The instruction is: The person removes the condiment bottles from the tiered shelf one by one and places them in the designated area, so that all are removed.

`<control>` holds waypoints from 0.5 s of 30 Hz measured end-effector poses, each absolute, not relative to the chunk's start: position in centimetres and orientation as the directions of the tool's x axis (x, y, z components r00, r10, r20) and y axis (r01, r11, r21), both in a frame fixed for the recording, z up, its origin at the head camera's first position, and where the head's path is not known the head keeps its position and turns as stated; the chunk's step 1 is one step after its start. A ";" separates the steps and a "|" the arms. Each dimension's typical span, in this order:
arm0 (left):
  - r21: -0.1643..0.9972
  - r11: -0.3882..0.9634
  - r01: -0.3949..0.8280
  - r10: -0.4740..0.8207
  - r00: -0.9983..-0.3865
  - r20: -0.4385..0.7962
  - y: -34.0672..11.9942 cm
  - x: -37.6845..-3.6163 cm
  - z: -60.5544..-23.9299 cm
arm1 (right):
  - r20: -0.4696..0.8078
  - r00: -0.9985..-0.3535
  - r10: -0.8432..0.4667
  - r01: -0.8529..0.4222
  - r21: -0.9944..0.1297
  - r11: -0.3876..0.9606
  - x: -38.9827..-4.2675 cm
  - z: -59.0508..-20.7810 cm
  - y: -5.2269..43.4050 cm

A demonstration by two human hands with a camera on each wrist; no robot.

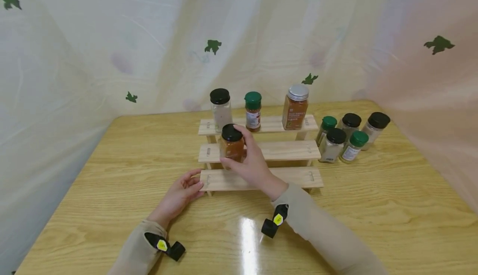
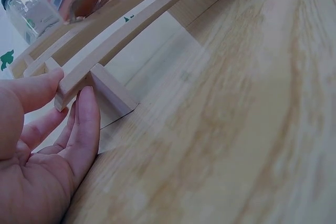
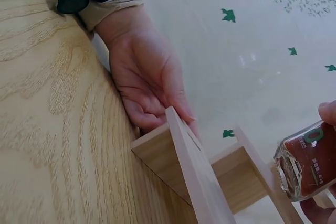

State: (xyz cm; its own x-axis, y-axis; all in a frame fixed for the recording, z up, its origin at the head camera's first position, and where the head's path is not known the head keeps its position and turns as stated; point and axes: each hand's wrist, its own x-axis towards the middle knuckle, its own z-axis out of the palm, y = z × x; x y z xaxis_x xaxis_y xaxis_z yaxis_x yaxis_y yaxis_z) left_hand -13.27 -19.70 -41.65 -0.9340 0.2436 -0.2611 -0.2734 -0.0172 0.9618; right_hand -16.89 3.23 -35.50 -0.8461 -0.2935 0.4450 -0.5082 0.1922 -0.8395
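Observation:
A wooden three-step rack (image 1: 284, 178) stands on the table. My left hand (image 1: 181, 195) pinches the left end of its lowest step, thumb on top and fingers beneath, as the left wrist view shows. In my right hand (image 1: 257, 165) is a square glass spice jar (image 1: 232, 148) with a black lid and orange-brown contents. I hold it between thumb and fingers near the left part of the middle step. Its glass base shows in the right wrist view, apart from the nearest step. Behind it, a black-lidded pale spice jar (image 1: 222, 111) stands on the top step.
The top step also bears a green-lidded jar (image 1: 253, 115) and a silver-lidded red-brown jar (image 1: 295, 111). Right of the rack, several spice jars (image 1: 331, 147) with black or green lids cluster on the wooden table (image 1: 123, 159). A pale leaf-patterned cloth (image 1: 149, 51) hangs behind.

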 end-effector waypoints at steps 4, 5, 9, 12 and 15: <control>0.962 -0.023 -0.271 0.251 -0.933 -0.257 -19.7 -13.3 -41.8 | 0.437 -0.852 -0.288 -0.492 -0.857 0.157 -16.5 -35.5 5.2; 0.962 -0.024 -0.271 0.252 -0.933 -0.257 -19.7 -13.3 -41.8 | 0.432 -0.855 -0.287 -0.487 -0.859 0.158 -16.4 -35.5 5.7; 0.962 -0.014 -0.273 0.257 -0.931 -0.261 -19.7 -13.4 -41.9 | 0.426 -0.863 -0.272 -0.483 -0.854 0.194 -16.0 -35.4 7.8; 0.961 -0.015 -0.276 0.255 -0.930 -0.263 -19.7 -13.4 -41.9 | 0.419 -0.870 -0.260 -0.476 -0.850 0.224 -15.7 -35.3 9.2; 0.961 -0.023 -0.277 0.253 -0.931 -0.262 -19.8 -13.4 -41.9 | 0.397 -0.885 -0.243 -0.453 -0.854 0.256 -15.3 -35.2 10.5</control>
